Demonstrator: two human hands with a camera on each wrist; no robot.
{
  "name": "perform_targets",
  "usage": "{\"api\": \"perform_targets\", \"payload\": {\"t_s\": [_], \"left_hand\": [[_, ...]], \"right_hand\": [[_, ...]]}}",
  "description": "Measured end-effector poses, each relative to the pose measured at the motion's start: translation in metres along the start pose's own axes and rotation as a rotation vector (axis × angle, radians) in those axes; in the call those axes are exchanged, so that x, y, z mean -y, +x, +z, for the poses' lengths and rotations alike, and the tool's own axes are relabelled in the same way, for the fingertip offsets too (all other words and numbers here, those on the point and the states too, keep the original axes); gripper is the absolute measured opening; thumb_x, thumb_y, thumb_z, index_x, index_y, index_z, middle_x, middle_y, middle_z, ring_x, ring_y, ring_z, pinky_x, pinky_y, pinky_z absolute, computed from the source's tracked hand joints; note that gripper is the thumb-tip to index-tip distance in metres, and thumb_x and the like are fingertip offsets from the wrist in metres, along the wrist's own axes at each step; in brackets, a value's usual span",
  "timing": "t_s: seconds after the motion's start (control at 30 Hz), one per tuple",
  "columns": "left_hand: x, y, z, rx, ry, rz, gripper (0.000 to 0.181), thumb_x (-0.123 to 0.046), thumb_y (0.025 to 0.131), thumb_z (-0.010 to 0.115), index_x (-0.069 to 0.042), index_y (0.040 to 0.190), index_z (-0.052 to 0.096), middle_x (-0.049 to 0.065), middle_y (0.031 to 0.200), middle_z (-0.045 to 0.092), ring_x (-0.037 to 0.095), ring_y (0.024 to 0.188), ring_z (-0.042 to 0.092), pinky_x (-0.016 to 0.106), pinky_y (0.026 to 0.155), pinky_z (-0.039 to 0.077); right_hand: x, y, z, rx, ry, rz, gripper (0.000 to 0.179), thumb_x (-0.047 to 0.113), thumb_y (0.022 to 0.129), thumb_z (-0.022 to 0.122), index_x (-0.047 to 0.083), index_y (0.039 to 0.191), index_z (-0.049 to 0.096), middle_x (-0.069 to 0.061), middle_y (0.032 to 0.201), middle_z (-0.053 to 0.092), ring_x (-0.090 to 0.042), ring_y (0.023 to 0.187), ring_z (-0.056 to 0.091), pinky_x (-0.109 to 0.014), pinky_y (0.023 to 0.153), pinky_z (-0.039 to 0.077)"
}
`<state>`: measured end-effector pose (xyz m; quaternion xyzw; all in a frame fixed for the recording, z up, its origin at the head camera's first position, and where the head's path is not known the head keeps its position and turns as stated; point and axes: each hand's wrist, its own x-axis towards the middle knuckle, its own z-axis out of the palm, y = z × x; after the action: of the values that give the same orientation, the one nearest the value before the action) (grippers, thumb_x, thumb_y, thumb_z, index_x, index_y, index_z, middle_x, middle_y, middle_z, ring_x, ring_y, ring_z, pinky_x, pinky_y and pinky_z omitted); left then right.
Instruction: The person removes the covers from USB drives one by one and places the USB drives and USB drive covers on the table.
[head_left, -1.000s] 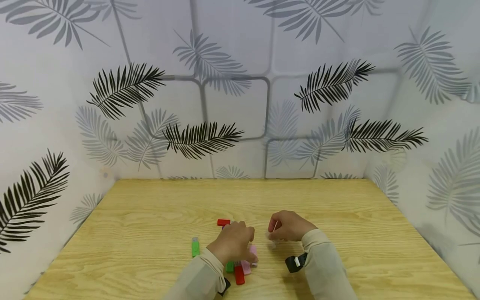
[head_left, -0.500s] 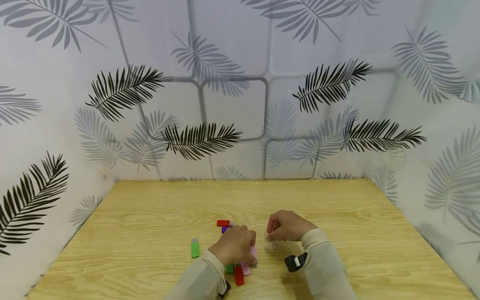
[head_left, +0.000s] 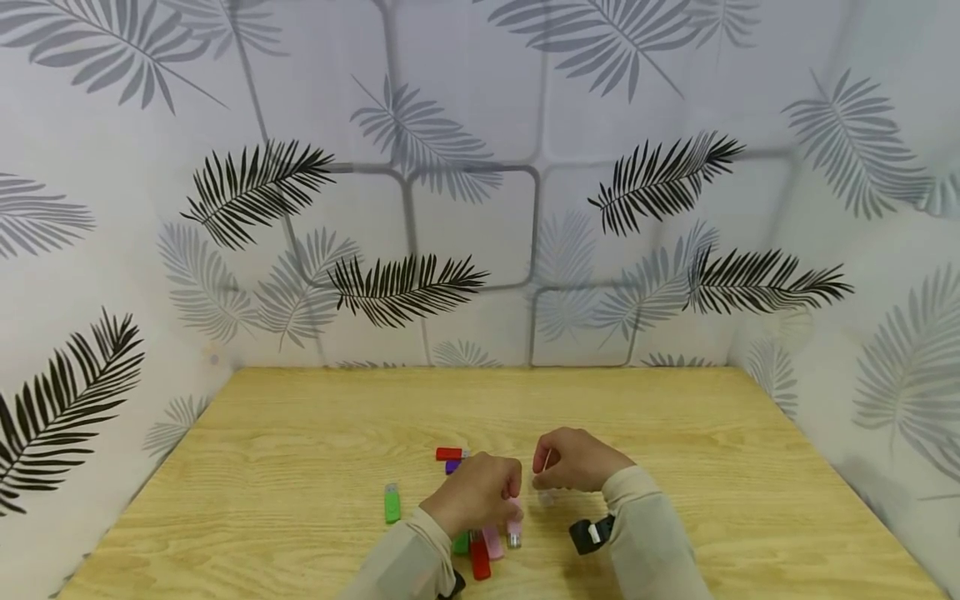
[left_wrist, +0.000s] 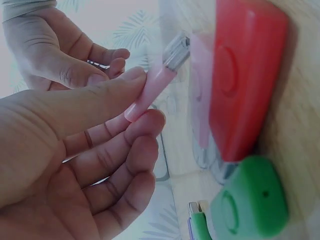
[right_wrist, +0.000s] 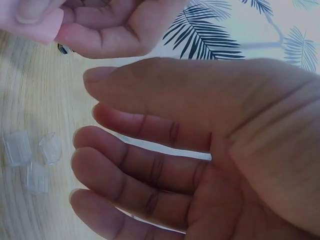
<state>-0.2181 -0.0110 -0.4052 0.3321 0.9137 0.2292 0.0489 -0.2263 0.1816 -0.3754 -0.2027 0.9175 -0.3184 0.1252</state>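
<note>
Left hand (head_left: 472, 496): it pinches the pink USB stick (left_wrist: 156, 89) between thumb and curled index finger; the other fingers are bent under it.

Pink USB stick: held above the table (head_left: 300, 467), at about four o'clock from the middle of the left hand in the head view. Its bare metal plug (left_wrist: 177, 52) points to one o'clock in the left wrist view.

Right hand (head_left: 576, 461): between two and three o'clock from the left hand, near it. Fingers are loosely bent, thumb tip close to index tip; nothing is seen in its grip.

Clear pieces (right_wrist: 17, 147): three, cap-like, lying on the table at nine o'clock from the right fingertips in the right wrist view.

Lying sticks: red one (head_left: 480, 557) at six o'clock from the left hand, with second pink one (head_left: 492, 542) at five; lone green one (head_left: 392, 503) at nine.

Writing: red one carries an oval outline; I cannot read any letters.

Since one second ago: left fingertips are slightly nearer to the right hand, and the plug now shows clearly below the left thumb; the right hand has stayed almost in place.
</note>
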Motion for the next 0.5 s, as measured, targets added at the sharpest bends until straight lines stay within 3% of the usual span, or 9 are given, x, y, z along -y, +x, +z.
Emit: {"api": "perform_targets", "payload": {"t_s": [0.3, 0.5], "left_hand": [[-0.006, -0.003, -0.013, -0.007, -0.151, 0.04, 0.006, -0.011, 0.087, 0.073, -0.008, 0.091, 0.071, -0.01, 0.07, 0.06, 0.003, 0.057, 0.052, 0.019, 0.055, 0.046], [-0.007, -0.01, -0.038, -0.119, -0.209, 0.049, 0.004, -0.015, 0.088, 0.072, -0.014, 0.087, 0.068, -0.009, 0.066, 0.059, 0.005, 0.055, 0.052, 0.021, 0.053, 0.045]], "right_hand": [[0.007, -0.004, -0.006, -0.041, -0.047, -0.077, 0.011, 0.016, 0.087, 0.072, 0.011, 0.086, 0.062, 0.001, 0.078, 0.062, -0.014, 0.068, 0.056, -0.032, 0.061, 0.048], [0.016, -0.011, -0.012, -0.095, -0.054, -0.137, 0.012, 0.02, 0.094, 0.064, 0.01, 0.086, 0.063, 0.002, 0.073, 0.06, -0.012, 0.064, 0.054, -0.029, 0.058, 0.046]]}}
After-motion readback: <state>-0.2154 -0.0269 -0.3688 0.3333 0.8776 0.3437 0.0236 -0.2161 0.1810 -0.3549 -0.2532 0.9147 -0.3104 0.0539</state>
